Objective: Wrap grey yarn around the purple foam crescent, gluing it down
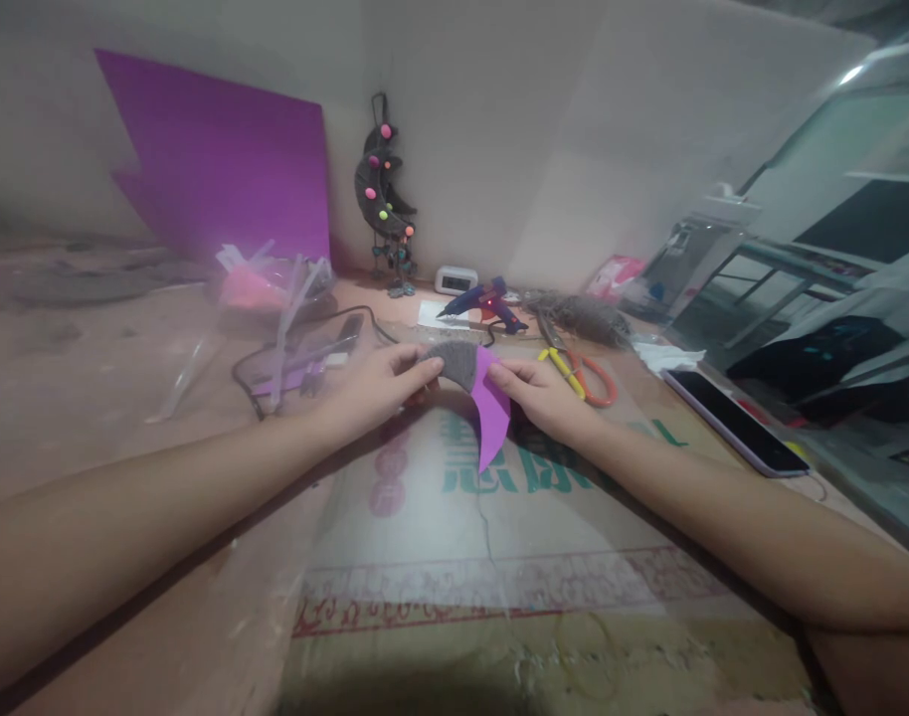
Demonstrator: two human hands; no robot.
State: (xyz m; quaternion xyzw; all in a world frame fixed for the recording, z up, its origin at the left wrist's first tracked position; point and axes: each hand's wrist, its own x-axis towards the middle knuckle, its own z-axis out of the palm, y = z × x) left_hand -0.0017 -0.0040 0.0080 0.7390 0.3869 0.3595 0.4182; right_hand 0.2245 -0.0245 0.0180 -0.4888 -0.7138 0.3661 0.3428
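Observation:
Between my hands is a curved crescent piece (491, 418) of purple foam or card, its left part wrapped in grey yarn (456, 362). My left hand (395, 383) pinches the grey-wrapped end. With thumb and fingers, my right hand (536, 390) grips the bare purple part, whose pointed tip hangs down toward me. A thin strand of yarn (485, 517) trails below the tip over the printed board. Fingers behind the piece are partly hidden.
Behind my hands lie a blue glue gun (488, 303), a small white clock (455, 279), orange-handled scissors (595, 380) and a grey yarn bundle (589, 316). A phone (734, 422) rests at right. Purple sheets (223, 149) and a decorated moon hanging (380, 189) stand along the wall.

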